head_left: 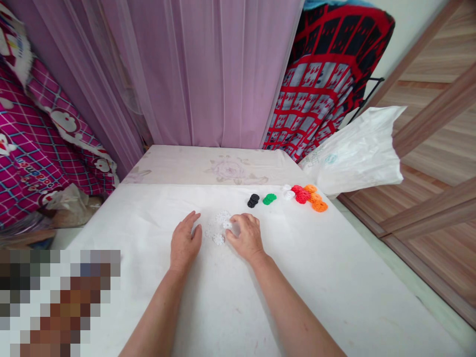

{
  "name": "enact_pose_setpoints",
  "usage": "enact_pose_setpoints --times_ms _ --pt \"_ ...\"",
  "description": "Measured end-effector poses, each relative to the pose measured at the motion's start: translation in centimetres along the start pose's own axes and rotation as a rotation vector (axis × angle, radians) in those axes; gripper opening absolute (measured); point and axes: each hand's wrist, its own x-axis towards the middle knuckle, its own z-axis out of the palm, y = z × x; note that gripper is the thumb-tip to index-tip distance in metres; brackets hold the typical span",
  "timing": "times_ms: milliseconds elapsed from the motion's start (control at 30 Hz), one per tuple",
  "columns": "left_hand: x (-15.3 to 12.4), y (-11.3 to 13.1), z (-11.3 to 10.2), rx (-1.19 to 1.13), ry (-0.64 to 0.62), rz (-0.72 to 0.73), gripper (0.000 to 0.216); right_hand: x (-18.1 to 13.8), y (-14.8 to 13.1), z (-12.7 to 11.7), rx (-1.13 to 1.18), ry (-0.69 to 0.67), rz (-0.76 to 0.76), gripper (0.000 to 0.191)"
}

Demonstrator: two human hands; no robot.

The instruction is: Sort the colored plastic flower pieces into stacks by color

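Note:
Several small white notched plastic discs [218, 240] lie on the white tabletop between my hands, some of them translucent and faint against the cloth. My right hand [248, 235] is curled, its thumb and index finger on either side of a white disc [226, 225] at the fingertips. Left of the discs, my left hand [186, 241] rests with its thumb and fingers apart and nothing in it. Beyond my right hand sit small piles of black discs [253, 200], green discs [269, 199], white discs [288, 193], red discs [301, 194] and orange discs [317, 202].
A white plastic bag [359, 153] stands at the table's far right corner. The table [316, 287] has a flowered strip along its far edge, against a purple curtain [208, 74]. Patterned fabric hangs on both sides. The lower left corner is pixelated.

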Motion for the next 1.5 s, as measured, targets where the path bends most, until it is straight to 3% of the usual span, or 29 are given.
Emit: enact_pose_setpoints --times_ms 200,367,867,1067,1267,1500 --pt "0.0 -0.3 0.0 0.003 0.004 0.021 0.036 0.0 5.0 -2.3 0.014 0.149 0.189 0.023" --pt "0.1 -0.3 -0.1 0.007 0.0 0.012 0.037 -0.6 6.7 -2.8 0.01 0.093 0.166 0.029" --pt "0.1 -0.4 0.1 -0.015 0.01 0.012 0.037 -0.7 6.0 -2.6 -0.08 0.032 0.094 0.02" --pt "0.1 -0.2 0.0 -0.008 0.012 0.012 0.036 -0.6 5.1 -2.8 -0.09 0.075 0.043 0.013" --pt "0.0 -0.3 0.3 0.0 0.011 0.022 0.037 -0.2 1.2 -1.5 -0.061 -0.12 -0.136 0.017" --pt "0.0 0.0 0.2 0.01 0.002 0.017 0.037 0.0 0.0 0.0 -0.067 -0.197 -0.088 0.014"
